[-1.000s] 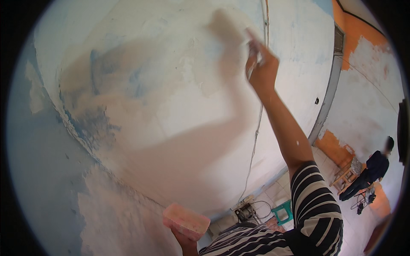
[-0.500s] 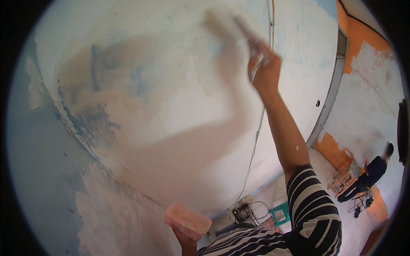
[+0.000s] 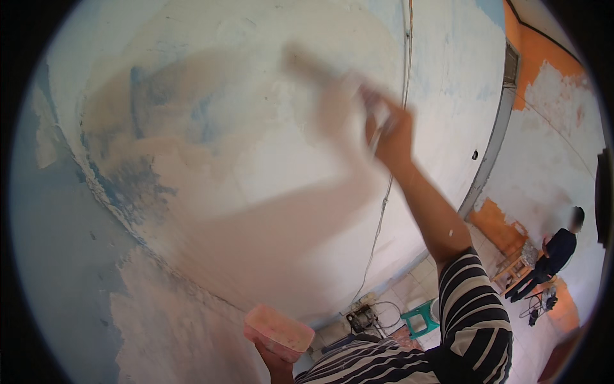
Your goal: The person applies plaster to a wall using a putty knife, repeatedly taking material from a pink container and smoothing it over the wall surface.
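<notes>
High against the patchy white wall [image 3: 288, 141], my right hand [image 3: 391, 134] is closed around a putty knife [image 3: 358, 89], smeared by motion. Its blade is too blurred to tell whether it touches the wall. Low in the view, my left hand [image 3: 276, 366] grips a pink, rectangular tub [image 3: 279, 328] from below. The tub's contents cannot be made out. Pale filler covers much of the wall, with blue patches showing on the left, and a broad shadow of my arm falls across it.
A thin cable [image 3: 384, 208] runs down the wall. Below stand a small machine with wires [image 3: 362, 318] and a green stool [image 3: 419, 322]. At the far right, a person in dark clothes [image 3: 558, 253] stands near a wooden stool [image 3: 510, 264]. A rough corner edge [image 3: 105, 198] curves along the left.
My right hand and the putty knife have moved down and slightly left along the wall. My left hand with the tub has barely shifted. The person at the far right has moved slightly.
</notes>
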Demonstrator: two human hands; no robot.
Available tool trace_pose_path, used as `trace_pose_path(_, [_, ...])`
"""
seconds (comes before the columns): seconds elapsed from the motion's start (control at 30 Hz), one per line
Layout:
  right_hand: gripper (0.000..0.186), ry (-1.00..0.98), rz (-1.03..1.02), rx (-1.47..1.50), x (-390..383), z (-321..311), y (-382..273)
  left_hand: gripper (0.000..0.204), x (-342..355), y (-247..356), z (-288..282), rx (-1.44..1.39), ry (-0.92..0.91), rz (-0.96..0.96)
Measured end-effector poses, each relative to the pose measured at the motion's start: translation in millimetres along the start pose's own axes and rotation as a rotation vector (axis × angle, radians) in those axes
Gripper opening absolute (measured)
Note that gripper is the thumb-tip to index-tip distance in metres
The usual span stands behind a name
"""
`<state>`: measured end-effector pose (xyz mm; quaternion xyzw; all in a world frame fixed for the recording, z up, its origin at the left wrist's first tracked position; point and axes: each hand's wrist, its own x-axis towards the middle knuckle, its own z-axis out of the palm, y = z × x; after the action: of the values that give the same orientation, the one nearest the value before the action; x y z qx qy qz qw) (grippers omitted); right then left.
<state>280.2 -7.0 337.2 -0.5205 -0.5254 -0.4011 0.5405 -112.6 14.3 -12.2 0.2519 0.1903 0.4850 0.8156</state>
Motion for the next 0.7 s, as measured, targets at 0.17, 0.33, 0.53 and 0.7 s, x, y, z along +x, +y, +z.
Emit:
trace_pose_path(0.17, [0.030,0.132,0.020,-0.292,29,14,58,0.073,8,-6,-25,0.071,-0.013,0.010])
trace_pose_path(0.33, [0.058,-0.601,-0.323,-0.233,-172,66,-36,0.073,3,-1,-2,-0.058,0.013,0.003])
trace_pose_path(0.53, [0.047,-0.087,0.125,0.186,-70,25,-49,0.072,0,1,-15,-0.033,0.025,0.004])
trace_pose_path(0.7, [0.041,0.166,-0.183,-0.262,23,30,-23,0.071,0,-3,-4,0.043,0.004,0.007])
